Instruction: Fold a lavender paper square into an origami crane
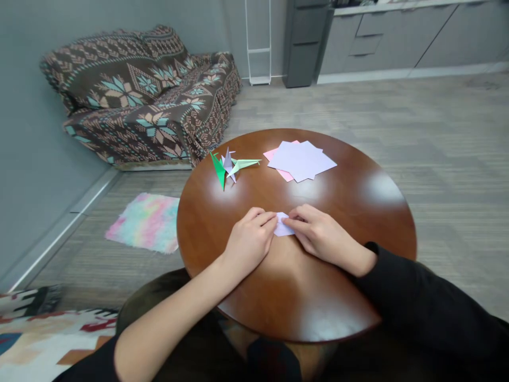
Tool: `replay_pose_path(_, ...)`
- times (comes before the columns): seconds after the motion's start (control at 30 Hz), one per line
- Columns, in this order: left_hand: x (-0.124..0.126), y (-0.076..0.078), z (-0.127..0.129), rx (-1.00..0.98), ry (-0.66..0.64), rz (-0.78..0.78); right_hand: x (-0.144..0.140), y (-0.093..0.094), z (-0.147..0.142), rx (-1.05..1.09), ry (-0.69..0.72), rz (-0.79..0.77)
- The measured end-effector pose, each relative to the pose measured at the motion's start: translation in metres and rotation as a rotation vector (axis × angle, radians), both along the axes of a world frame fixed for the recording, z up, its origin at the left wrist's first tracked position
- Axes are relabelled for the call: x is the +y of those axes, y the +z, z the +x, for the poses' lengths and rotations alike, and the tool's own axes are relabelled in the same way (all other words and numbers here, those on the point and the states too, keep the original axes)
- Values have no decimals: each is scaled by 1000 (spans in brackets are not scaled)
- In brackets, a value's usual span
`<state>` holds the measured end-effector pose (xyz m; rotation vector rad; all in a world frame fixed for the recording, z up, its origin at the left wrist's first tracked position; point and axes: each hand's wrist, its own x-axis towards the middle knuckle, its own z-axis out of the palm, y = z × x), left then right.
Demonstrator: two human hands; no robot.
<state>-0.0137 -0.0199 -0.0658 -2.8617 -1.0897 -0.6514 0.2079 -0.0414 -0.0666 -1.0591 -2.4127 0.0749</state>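
Note:
Between my two hands a small folded piece of pale lilac paper [283,229] lies on the round brown table [278,297]. My left hand [252,236] presses its left edge, with the fingers drawn together on the paper. From the other side my right hand [318,233] pinches the paper's right part, its fingertips on the top face. Parts of the paper are hidden under the fingers of both hands. Its exact folds are too small to make out.
Folded paper cranes stand at the table's back left: a green one [218,171], a lilac one [227,162] and a pale green one [243,164]. Lilac sheets [302,161] over pink ones lie at the back right. A covered sofa [147,101] stands beyond.

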Motion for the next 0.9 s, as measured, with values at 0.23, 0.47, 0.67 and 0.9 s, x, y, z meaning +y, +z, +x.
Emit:
replay_pose_path(0.23,2,-1,0,20,-22,62,0,0,-2,-30,4,-1)
replay_pose_path(0.47,1,-2,1,68,-29,103,-2,3,-1,-51,37,-7)
replay_pose_path(0.67,1,1,2,43,-29,66,-6,-3,13,66,60,15)
replay_pose_path(0.9,3,8,16,-42,85,2,-8,-7,21,109,37,24)
